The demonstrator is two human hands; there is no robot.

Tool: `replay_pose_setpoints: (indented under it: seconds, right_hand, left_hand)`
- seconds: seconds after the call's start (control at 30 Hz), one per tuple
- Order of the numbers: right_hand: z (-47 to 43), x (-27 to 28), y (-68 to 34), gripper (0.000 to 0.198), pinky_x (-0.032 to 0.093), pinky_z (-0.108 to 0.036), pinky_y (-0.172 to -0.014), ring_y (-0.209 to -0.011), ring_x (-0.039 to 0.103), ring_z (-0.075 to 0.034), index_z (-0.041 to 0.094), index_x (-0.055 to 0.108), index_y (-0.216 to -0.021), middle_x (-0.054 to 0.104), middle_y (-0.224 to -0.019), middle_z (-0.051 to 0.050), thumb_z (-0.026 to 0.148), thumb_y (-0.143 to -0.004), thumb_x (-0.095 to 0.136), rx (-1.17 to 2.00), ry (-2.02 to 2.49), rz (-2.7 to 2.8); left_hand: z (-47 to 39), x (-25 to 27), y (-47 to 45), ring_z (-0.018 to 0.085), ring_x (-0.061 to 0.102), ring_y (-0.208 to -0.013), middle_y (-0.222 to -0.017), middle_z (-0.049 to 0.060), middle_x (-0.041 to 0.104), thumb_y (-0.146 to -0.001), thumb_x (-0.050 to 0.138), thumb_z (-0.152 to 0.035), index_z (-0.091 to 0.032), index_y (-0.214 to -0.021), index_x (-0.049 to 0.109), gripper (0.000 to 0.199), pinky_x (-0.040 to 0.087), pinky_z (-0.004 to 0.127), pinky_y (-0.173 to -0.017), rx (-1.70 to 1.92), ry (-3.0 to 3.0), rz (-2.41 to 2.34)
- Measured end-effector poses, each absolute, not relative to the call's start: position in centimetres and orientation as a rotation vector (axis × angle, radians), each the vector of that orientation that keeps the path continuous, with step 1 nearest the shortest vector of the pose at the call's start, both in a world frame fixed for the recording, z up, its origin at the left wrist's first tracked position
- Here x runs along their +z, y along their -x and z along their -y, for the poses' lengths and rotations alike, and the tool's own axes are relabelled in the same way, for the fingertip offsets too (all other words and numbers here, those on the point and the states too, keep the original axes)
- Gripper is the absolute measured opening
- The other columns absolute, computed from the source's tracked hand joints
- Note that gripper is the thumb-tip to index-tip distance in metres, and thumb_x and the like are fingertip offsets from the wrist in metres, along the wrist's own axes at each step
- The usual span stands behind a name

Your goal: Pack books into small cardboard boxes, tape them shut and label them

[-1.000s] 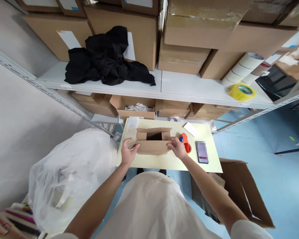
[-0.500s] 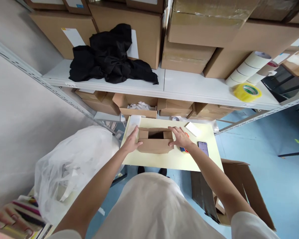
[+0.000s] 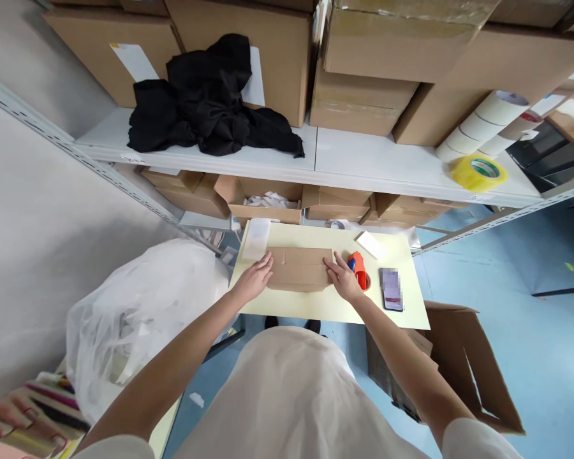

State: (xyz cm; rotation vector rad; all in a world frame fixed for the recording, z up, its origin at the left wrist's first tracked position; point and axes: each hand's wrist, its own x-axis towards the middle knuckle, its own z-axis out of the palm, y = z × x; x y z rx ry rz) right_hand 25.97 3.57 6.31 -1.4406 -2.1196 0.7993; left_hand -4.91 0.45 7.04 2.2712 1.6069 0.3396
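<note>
A small brown cardboard box (image 3: 300, 271) lies on the pale yellow table (image 3: 287, 303), its top flaps folded down flat. My left hand (image 3: 257, 275) grips the box's left end, fingers on the top edge. At the opposite end, my right hand (image 3: 343, 275) holds the right side, with fingertips on the top flap. Just right of that hand sits an orange tape dispenser (image 3: 357, 264) with a roll of tape. A phone (image 3: 391, 289) and a small white box (image 3: 370, 245) are farther right. A white sheet (image 3: 257, 239) is at the table's back left corner.
Behind the table stands a shelf (image 3: 344, 156) with large cartons, black cloth (image 3: 210, 102) and yellow tape (image 3: 478, 173). A translucent plastic bag (image 3: 148, 312) bulges at the left. An open carton (image 3: 478, 370) rests on the floor at the right.
The box's top opening has been covered by its flaps. My right hand has shifted slightly down and toward the front, leaving the tape dispenser more visible.
</note>
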Motion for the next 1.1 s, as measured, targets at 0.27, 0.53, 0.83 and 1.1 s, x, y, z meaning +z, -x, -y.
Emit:
replay_pose_setpoints:
  seconds: [0.27,0.53,0.83,1.1]
  right_hand:
    - [-1.4,5.8,-25.9,0.030,0.045,-0.040,-0.102,-0.124,0.050,-0.024,0.023,0.068,-0.108,0.067,-0.114,-0.005,0.035,-0.085,0.053,0.864,1.610,1.651]
    - [-1.5,5.9,-25.7,0.023,0.049,-0.041,-0.095,-0.118,0.056,-0.025,0.024,0.071,-0.099,0.067,-0.113,-0.007,0.030,-0.084,0.054,0.701,1.698,1.713]
    - [-2.7,3.5,-31.4,0.040,0.049,-0.037,-0.084,-0.105,0.061,-0.025,0.017,0.058,-0.116,0.066,-0.111,-0.013,0.041,-0.090,0.038,0.794,2.021,1.521]
    - [-5.4,0.1,-31.6,0.042,0.044,-0.038,-0.075,-0.089,0.063,-0.030,0.013,0.045,-0.119,0.066,-0.083,-0.014,0.026,-0.081,0.055,0.792,2.477,1.894]
  left_hand:
    - [0.7,7.2,1.8,0.027,0.032,-0.136,-0.145,0.019,0.035,-0.091,0.038,-0.028,-0.004,-0.133,0.045,0.049,0.035,0.040,-0.108,0.353,-2.294,-1.596]
    - [0.6,8.4,-1.3,0.033,0.025,-0.138,-0.147,0.016,0.035,-0.084,0.050,-0.051,-0.012,-0.139,0.039,0.068,0.011,0.057,-0.113,0.215,-2.561,-1.527]
    - [0.1,6.8,-2.7,0.029,0.034,-0.135,-0.142,0.015,0.042,-0.085,0.050,-0.049,-0.011,-0.138,0.042,0.066,0.024,0.044,-0.112,0.266,-2.561,-1.500]
    - [0.4,6.8,-2.9,0.028,0.034,-0.135,-0.143,0.016,0.041,-0.086,0.048,-0.050,-0.011,-0.139,0.039,0.067,0.027,0.044,-0.110,0.270,-2.549,-1.536]
